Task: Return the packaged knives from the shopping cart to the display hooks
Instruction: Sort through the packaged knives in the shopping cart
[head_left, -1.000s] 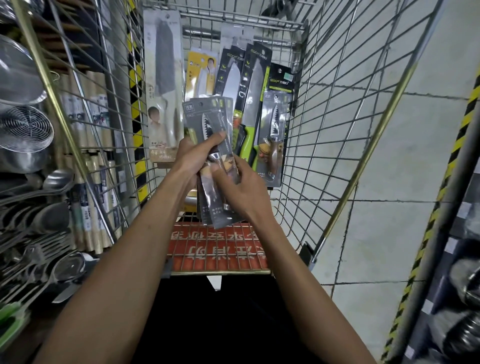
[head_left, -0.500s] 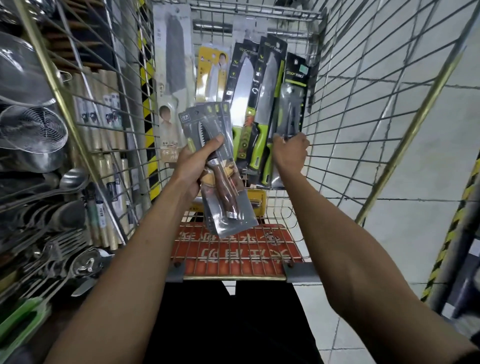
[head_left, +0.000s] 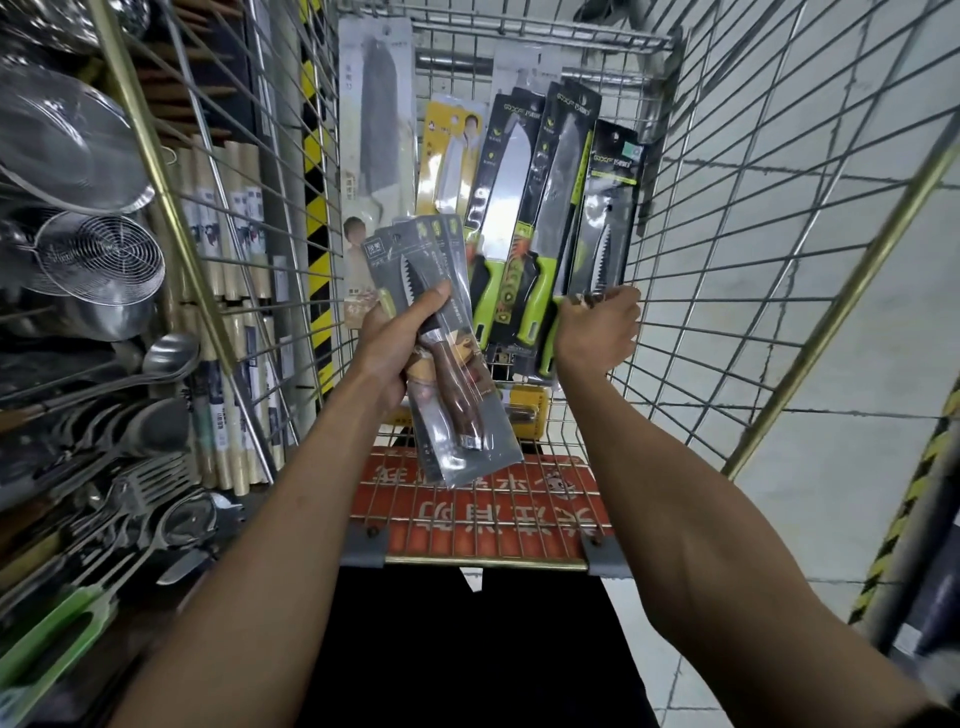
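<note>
Both hands are inside the shopping cart (head_left: 737, 218). Fingers of the left hand (head_left: 392, 343) curl round a fanned stack of grey knife packs (head_left: 470, 410) with wooden handles, thumb across the front, above the red seat flap (head_left: 483, 514). Over at the right, the right hand (head_left: 597, 335) grips the lower end of a black-carded serrated knife pack (head_left: 608, 208), which stands at the right end of a row of packaged knives (head_left: 501, 208) leaning on the cart's far wall. Strainers (head_left: 98, 260) and ladles (head_left: 166, 353) sit outside on the left.
</note>
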